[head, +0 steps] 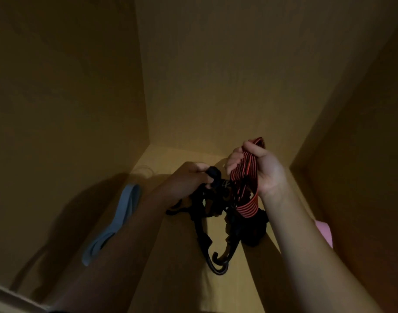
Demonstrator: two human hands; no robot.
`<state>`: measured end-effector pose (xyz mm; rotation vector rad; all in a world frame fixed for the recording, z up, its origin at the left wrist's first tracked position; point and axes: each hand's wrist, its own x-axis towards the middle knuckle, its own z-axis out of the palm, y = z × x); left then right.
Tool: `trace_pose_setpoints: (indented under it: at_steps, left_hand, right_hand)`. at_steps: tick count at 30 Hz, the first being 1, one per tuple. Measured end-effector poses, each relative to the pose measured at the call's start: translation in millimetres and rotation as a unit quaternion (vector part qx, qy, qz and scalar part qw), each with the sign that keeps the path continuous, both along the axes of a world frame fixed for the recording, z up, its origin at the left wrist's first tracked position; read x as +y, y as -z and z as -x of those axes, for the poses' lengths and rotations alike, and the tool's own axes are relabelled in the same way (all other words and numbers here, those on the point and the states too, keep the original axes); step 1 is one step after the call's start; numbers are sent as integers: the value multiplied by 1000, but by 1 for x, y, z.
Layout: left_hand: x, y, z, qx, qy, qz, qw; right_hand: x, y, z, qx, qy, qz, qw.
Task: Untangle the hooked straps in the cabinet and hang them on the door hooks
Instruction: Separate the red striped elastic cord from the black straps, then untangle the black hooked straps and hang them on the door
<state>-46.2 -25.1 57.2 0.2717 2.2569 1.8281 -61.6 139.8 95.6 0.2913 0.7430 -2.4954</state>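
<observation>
Straps hung tangled; right hand fingers curled round the striped loop (red and black), left hand fingers pinching a black end at its nine o'clock.

Shadowed strap tangle unreadable; forearm hides most of pink object.

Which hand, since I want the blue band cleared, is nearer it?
Left. The left hand grips the black tangle right of the blue band; the right hand holds the red-striped strap farther right.

Both hands grip tangled hooked straps inside cabinet
</observation>
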Motion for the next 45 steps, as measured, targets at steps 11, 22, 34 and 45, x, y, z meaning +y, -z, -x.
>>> trace_pose_setpoints:
  at_steps: [11, 22, 34, 45]
  left_hand:
    - [-30, 35, -12, -92, 21, 42, 995]
    - [-99, 61, -9, -209, -221, -43, 952]
    - [-93, 67, -7, -140, -204, 83, 965]
    - [-77, 51, -10, -62, -158, 131, 977]
  right_hand:
    - [-95, -4, 64, 68, -49, -280, 956]
    - [-189, 60, 100, -27, -90, -369, 925]
    - [-196, 84, 114, 145, -199, -612, 751]
    - [-170, 88, 103, 226, -147, -668, 694]
